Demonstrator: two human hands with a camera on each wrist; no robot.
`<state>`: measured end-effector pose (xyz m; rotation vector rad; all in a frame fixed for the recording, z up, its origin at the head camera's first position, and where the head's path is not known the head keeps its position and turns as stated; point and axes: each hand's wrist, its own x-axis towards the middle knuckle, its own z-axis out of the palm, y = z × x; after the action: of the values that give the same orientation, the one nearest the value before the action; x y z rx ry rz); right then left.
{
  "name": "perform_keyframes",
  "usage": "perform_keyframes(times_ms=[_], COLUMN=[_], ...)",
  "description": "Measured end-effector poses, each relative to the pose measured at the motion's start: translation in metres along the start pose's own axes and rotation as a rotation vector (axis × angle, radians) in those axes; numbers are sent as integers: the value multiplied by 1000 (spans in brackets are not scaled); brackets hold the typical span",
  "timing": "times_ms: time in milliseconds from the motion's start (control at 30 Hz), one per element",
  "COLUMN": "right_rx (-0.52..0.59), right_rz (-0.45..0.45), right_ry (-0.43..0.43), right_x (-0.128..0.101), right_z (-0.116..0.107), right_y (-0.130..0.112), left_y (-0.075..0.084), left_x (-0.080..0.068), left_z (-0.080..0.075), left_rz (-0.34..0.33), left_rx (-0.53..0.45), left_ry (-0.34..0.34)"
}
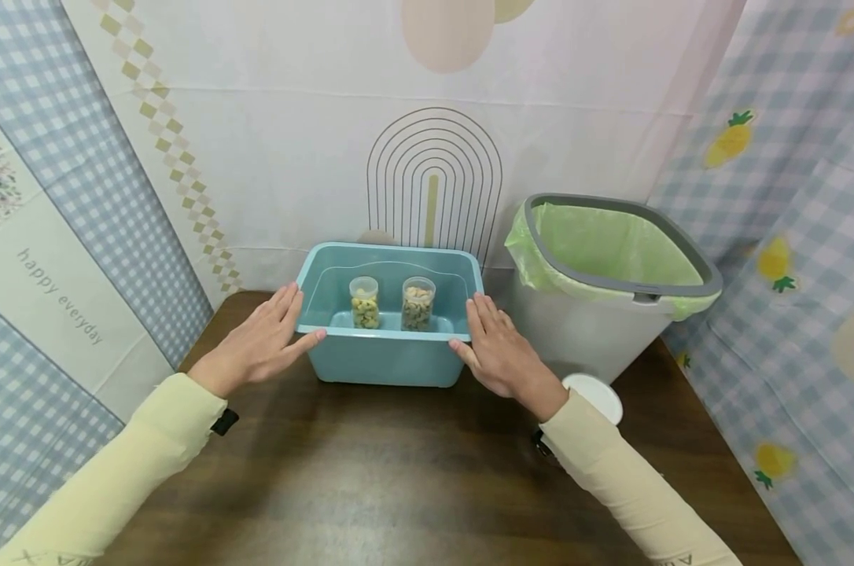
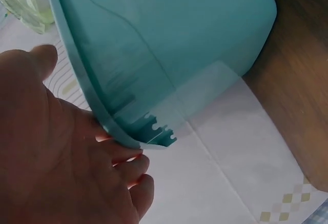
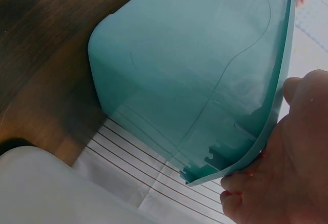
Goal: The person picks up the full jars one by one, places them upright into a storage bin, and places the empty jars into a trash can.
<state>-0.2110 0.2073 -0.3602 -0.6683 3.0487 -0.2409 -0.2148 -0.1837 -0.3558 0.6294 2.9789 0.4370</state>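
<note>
A blue-green plastic basin [image 1: 384, 358] stands on the wooden table in front of me, its long side facing me. Inside it are two clear jars: one holds yellowish pieces [image 1: 365, 306], the other beige and grey-brown pieces [image 1: 417, 306]. My left hand [image 1: 260, 338] touches the basin's left end, fingers stretched along the outside and thumb near the front corner. At the right end my right hand [image 1: 501, 350] lies the same way. Both wrist views show fingertips beneath the basin's rim [image 2: 84, 88] from outside. The jars are hidden there by the basin wall.
A grey-white trash bin [image 1: 568, 330] with a green liner stands right of the basin. Beside its base, partly behind my right sleeve, lies a white round lid-like disc [image 1: 597, 397]. Patterned cloth [image 1: 278, 157] hangs behind and on both sides of the table [image 1: 370, 472].
</note>
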Motion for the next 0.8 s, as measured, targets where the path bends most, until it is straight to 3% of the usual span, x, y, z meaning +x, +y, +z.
perform_keyframes(times_ms=[233,467,800], right_rx=[-4,-14,-40], right_rz=[-1,-22,-70], right_ry=[-5,-12,-90], right_x=[-1,-2,0], right_z=[-2,-6,-21], right_y=[-1,0,3], left_y=[1,2,3], left_x=[-2,0,-1], left_z=[8,10,10], left_rz=[27,26,10], left_rx=[36,42,40], left_ry=[71,80,75])
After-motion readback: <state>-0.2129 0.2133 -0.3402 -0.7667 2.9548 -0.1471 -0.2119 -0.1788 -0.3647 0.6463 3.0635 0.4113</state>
